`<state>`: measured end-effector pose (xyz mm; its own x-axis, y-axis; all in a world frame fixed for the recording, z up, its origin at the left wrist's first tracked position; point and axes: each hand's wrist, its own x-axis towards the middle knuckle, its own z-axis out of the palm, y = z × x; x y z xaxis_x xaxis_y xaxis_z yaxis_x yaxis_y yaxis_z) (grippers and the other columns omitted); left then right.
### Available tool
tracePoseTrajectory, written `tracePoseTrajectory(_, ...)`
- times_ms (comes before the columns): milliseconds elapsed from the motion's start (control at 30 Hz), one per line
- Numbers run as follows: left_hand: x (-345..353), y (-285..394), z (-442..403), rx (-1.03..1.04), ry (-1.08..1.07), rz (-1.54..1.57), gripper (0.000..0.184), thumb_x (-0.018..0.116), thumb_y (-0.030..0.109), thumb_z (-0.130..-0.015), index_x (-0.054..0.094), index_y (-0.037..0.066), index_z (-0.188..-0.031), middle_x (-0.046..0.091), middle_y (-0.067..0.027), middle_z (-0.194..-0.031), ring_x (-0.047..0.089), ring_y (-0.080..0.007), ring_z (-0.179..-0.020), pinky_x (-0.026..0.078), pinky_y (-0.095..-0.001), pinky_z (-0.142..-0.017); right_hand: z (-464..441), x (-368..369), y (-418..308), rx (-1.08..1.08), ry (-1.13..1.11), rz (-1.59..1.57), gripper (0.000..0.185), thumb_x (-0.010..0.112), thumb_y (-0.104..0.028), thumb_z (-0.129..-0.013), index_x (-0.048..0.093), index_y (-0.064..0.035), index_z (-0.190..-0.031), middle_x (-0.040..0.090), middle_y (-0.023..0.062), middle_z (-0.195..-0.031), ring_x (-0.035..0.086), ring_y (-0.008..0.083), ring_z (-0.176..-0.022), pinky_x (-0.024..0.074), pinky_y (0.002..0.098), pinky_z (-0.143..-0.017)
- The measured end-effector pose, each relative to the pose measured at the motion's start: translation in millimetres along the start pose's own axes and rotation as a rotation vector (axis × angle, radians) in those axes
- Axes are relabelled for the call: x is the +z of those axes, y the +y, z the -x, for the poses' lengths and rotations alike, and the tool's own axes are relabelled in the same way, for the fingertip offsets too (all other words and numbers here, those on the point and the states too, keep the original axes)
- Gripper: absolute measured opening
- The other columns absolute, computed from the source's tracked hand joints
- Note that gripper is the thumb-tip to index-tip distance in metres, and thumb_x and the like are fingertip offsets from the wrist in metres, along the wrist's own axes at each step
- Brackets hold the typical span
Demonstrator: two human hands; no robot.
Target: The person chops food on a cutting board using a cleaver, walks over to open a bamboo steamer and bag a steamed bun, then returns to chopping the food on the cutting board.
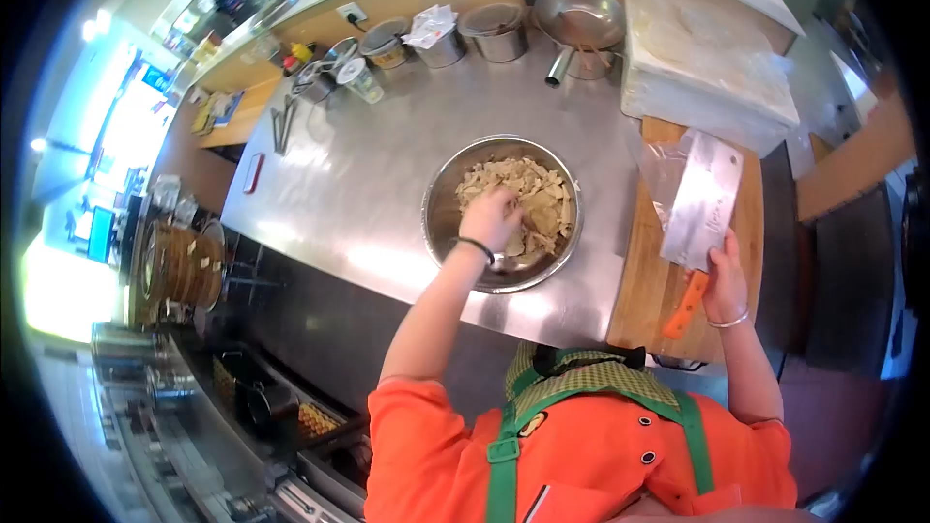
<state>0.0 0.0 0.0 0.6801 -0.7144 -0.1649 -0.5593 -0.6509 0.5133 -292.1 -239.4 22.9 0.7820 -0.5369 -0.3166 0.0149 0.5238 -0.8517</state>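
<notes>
A steel mixing bowl (433,218) on the metal counter holds a heap of pale beige sliced food (518,177), whose exact kind I cannot make out. My left hand (491,218) reaches into the bowl, its fingers curled down into the slices. To the right, a cleaver (703,196) with an orange handle is over a wooden cutting board (644,300). My right hand (725,281) is closed at the cleaver's heel, beside the handle, with some fingers hidden. Partly under the blade lies a clear plastic bag (662,174).
A large plastic-wrapped white block (707,63) stands behind the board. Along the back are a steel pan (578,15), a lidded pot (494,31), more containers and a plastic cup (360,80). Tongs (282,124) and a red-handled item (253,173) lie at the left.
</notes>
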Motion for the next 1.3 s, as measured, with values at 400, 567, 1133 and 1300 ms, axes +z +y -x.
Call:
tracePoseTrajectory(400, 3, -67, -69, 0.259, 0.153, -0.391, 0.033, 0.054, 0.018, -0.075, 0.055, 0.012, -0.107, 0.053, -0.0117, -0.104, 0.053, -0.0299, -0.095, 0.045, -0.0399, -0.080, 74, -13, 16, -0.092, 0.479, 0.074, 0.044, 0.035, -0.010, -0.084, 0.030, -0.0134, -0.127, 0.049, 0.0032, -0.109, 0.055, 0.0141, -0.080, 0.0486, 0.0288, -0.057)
tracePoseTrajectory(567, 12, -37, -89, 0.148, 0.118, -0.211, 0.037, 0.056, 0.016, -0.072, 0.052, 0.011, -0.108, 0.053, -0.0146, -0.103, 0.053, -0.0324, -0.094, 0.044, -0.0415, -0.080, 85, -8, 20, -0.087, 0.556, 0.052, 0.043, 0.035, -0.011, -0.083, 0.031, -0.0120, -0.126, 0.051, 0.0035, -0.105, 0.054, 0.0135, -0.075, 0.0484, 0.0276, -0.056)
tracePoseTrajectory(1133, 20, -79, -86, 0.008, 0.337, 0.203, 0.039, 0.059, 0.006, -0.063, 0.056, 0.009, -0.102, 0.052, -0.0118, -0.085, 0.054, -0.0254, -0.080, 0.045, -0.0330, -0.075, 79, -53, 44, -0.044, 0.524, 0.117, 0.036, 0.038, -0.010, -0.082, 0.040, -0.0096, -0.119, 0.054, 0.0032, -0.097, 0.054, 0.0123, -0.067, 0.0480, 0.0262, -0.051)
tracePoseTrajectory(1300, 10, -72, -85, -0.162, 0.256, 0.974, 0.041, 0.052, -0.003, -0.069, 0.056, 0.004, -0.109, 0.057, -0.0031, -0.085, 0.053, -0.0112, -0.072, 0.045, -0.0234, -0.066, 59, -94, 57, 0.017, 0.524, 0.151, 0.041, 0.043, -0.016, -0.086, 0.036, -0.0099, -0.126, 0.052, 0.0039, -0.101, 0.053, 0.0130, -0.069, 0.0473, 0.0260, -0.052)
